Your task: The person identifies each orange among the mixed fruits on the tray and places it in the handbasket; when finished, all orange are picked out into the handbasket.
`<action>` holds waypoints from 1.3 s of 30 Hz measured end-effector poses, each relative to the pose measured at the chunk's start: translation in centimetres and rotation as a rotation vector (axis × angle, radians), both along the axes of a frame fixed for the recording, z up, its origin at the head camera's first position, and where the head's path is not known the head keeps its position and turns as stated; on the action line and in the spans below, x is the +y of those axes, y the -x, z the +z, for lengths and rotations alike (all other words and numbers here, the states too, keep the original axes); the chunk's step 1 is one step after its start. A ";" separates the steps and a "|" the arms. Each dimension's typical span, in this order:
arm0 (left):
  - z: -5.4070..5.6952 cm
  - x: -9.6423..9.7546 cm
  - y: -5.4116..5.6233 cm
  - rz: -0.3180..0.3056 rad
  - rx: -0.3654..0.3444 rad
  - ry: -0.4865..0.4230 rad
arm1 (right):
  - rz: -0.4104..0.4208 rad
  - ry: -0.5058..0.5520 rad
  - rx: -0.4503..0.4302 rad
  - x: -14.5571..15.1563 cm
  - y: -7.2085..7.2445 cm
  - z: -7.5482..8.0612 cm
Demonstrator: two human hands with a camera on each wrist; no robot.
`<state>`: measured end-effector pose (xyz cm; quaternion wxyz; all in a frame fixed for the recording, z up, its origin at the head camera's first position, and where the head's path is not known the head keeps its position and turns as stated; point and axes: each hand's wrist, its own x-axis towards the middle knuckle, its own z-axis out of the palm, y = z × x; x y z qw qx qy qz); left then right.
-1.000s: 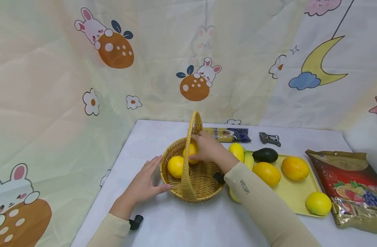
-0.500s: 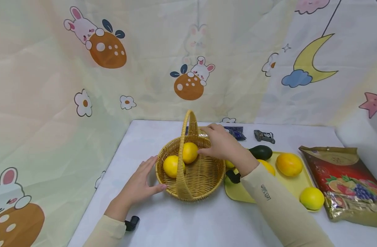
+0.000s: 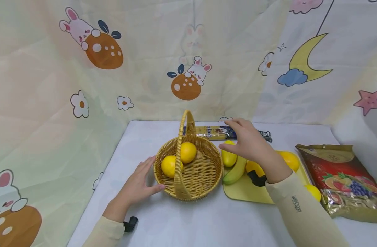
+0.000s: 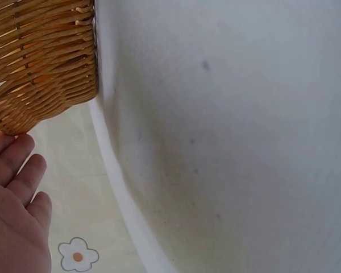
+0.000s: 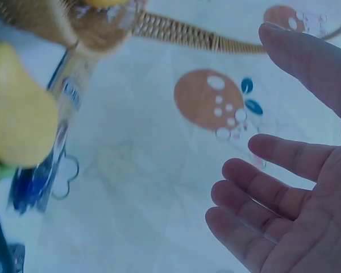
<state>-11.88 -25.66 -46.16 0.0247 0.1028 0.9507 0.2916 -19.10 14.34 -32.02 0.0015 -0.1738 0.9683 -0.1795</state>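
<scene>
A round wicker basket (image 3: 204, 178) with a tall arched handle stands on the white table, two round yellow-orange fruits (image 3: 187, 152) inside its left half. My left hand (image 3: 136, 185) touches the basket's left rim with fingers extended; in the left wrist view its fingertips meet the woven side. My right hand (image 3: 248, 142) hovers over the tray's left part, thumb and fingers spread, holding nothing. Below it lie a yellow mango (image 3: 228, 156) and a banana (image 3: 236, 171). The right wrist view shows the right palm bare, the mango (image 5: 20, 108) off to one side.
The yellow tray (image 3: 247, 193) holds more fruit, partly covered by the right arm, including an orange-yellow mango (image 3: 289, 160) and a lemon-yellow fruit (image 3: 313, 192). A pasta packet (image 3: 213, 133) lies behind the basket. A red and gold bag (image 3: 340, 178) rests at the right.
My right hand has let go of a round fruit in the basket and moved right, out over the tray. The left hand stays at the basket's rim. The view has shifted slightly.
</scene>
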 end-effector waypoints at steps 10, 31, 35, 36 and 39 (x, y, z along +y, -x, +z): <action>0.1 0.2 0.0 0.003 -0.015 0.003 | -0.082 0.005 -0.019 4.1 -1.5 -1.0; 0.1 0.1 0.0 0.013 -0.021 0.011 | -0.176 -0.015 -0.090 9.5 -4.1 -6.5; 0.1 0.2 0.0 0.012 -0.019 0.004 | -0.183 -0.004 -0.102 9.9 -4.3 -7.2; 0.1 0.2 0.0 0.012 -0.021 0.005 | -0.185 -0.002 -0.106 9.9 -4.4 -7.4; 0.1 0.3 0.0 0.014 -0.025 0.008 | -0.183 0.004 -0.110 10.1 -4.6 -8.0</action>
